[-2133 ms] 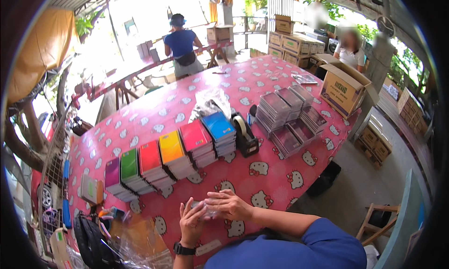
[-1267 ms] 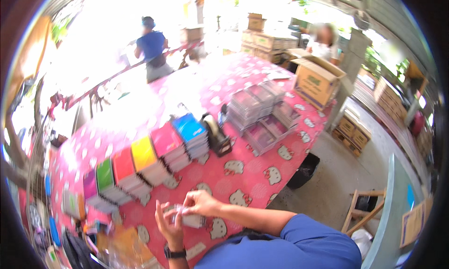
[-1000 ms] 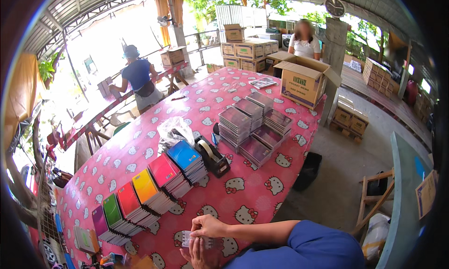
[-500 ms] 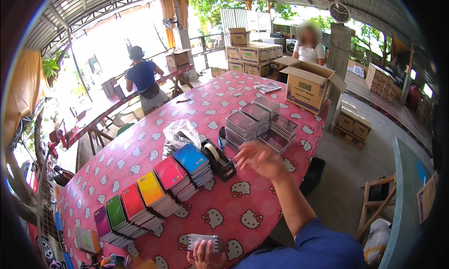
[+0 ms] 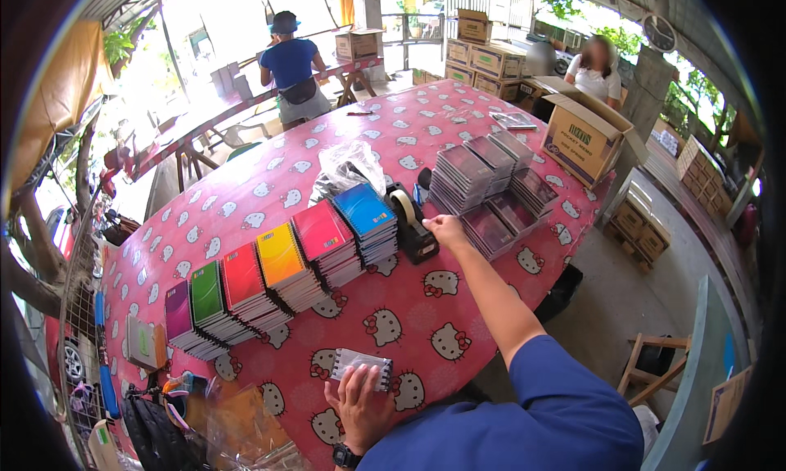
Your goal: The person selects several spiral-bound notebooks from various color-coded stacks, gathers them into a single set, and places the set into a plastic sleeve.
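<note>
Open carton (image 5: 580,146), contents hidden; spiral notebook (image 5: 363,359)

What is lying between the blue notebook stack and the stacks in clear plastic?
The head view shows the black tape dispenser there, with the right hand close beside it, and a small dark object farther back.

Wide run of pink cartoon-print tablecloth (image 5: 409,295) open between near edge and a long row of coloured spiral-notebook stacks (image 5: 282,254). Row bars straight passage across; black tape dispenser (image 5: 416,243) extends that barrier rightward, crumpled clear plastic bag (image 5: 352,166) behind. Narrow gap from dispenser to dark clear-wrapped stacks (image 5: 491,180), partly taken by right hand (image 5: 446,229); its forearm cuts across near right edge. Beyond row, broad room toward far edge. Open brown carton (image 5: 581,144) blocks far right corner.
</note>
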{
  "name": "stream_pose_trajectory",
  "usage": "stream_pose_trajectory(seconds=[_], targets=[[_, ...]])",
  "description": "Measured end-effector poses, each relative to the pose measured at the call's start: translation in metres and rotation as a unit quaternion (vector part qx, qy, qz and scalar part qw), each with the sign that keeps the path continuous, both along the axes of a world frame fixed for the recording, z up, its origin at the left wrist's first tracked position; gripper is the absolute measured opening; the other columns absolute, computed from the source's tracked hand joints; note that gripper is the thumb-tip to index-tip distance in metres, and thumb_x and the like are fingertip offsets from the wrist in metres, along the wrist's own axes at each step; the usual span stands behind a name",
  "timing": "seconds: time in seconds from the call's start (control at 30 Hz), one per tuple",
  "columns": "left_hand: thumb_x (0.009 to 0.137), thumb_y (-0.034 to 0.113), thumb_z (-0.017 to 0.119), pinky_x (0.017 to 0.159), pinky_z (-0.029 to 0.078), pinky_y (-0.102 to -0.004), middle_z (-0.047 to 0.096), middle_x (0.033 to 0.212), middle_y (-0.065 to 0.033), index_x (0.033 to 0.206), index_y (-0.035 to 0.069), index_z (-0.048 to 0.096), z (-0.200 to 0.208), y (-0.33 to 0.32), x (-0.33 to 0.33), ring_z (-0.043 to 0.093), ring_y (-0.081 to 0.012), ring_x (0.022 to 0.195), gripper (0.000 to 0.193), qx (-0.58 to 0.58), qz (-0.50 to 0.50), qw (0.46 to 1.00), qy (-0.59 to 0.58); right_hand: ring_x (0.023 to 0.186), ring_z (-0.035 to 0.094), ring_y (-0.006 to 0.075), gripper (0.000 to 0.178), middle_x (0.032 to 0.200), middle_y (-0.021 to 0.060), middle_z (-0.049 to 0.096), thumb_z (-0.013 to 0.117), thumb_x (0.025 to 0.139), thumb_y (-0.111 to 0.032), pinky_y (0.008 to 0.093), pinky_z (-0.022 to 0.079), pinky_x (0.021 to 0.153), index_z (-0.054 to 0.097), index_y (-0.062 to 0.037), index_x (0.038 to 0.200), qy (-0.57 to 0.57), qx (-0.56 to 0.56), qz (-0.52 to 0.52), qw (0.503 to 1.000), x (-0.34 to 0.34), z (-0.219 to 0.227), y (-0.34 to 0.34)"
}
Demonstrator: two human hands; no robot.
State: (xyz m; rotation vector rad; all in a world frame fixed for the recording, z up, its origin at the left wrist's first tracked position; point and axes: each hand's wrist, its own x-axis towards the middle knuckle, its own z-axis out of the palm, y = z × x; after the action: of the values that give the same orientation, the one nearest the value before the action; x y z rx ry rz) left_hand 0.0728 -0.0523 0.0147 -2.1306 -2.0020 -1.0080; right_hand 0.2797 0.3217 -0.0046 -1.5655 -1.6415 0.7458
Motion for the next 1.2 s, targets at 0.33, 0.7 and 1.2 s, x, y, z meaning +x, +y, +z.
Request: stream_pose_trajectory(seconds=[0.33, 0.7, 1.2], targets=[[0.062, 0.023, 0.07, 0.106, 0.011, -0.0539, 0.049, 0.122, -0.0022, 0.118, 0.016, 0.053, -0.009, 0.004, 0.004, 0.041, -0.0222, 0.122, 0.059, 0.032, 0.0, 0.999, -0.005, 0.072, 0.062, 0.0244, 0.023, 0.075, 0.0104, 0.066, 0.069, 0.077, -0.024, 0.0368, 0.046, 0.078, 0.068, -0.0016, 0.076, 0.031, 0.281, 0.027, 0.959, -0.012, 0.003, -0.021], [0.068, 0.028, 0.071, 0.105, 0.013, -0.0572, 0.048, 0.126, -0.0029, 0.122, 0.017, 0.052, 0.003, 0.004, -0.002, 0.041, -0.022, 0.123, 0.059, -0.007, -0.018, 0.999, -0.033, 0.051, 0.043, 0.0038, 0.023, 0.064, -0.0041, 0.054, 0.065, 0.084, -0.031, 0.0202, 0.03, 0.043, 0.062, -0.0081, 0.085, 0.294, -0.423, 0.223, 0.828, -0.03, -0.052, -0.066], [0.067, 0.034, 0.073, 0.107, 0.009, -0.056, 0.026, 0.145, -0.0141, 0.126, 0.026, 0.052, 0.014, -0.001, -0.007, 0.021, -0.0327, 0.135, 0.063, -0.083, 0.006, 0.995, -0.05, 0.048, 0.055, 0.0191, 0.047, 0.052, 0.0089, 0.056, 0.073, 0.068, -0.047, 0.0334, 0.042, 0.046, 0.063, -0.0014, 0.066, -0.349, -0.117, 0.615, 0.697, -0.143, 0.105, -0.173]])
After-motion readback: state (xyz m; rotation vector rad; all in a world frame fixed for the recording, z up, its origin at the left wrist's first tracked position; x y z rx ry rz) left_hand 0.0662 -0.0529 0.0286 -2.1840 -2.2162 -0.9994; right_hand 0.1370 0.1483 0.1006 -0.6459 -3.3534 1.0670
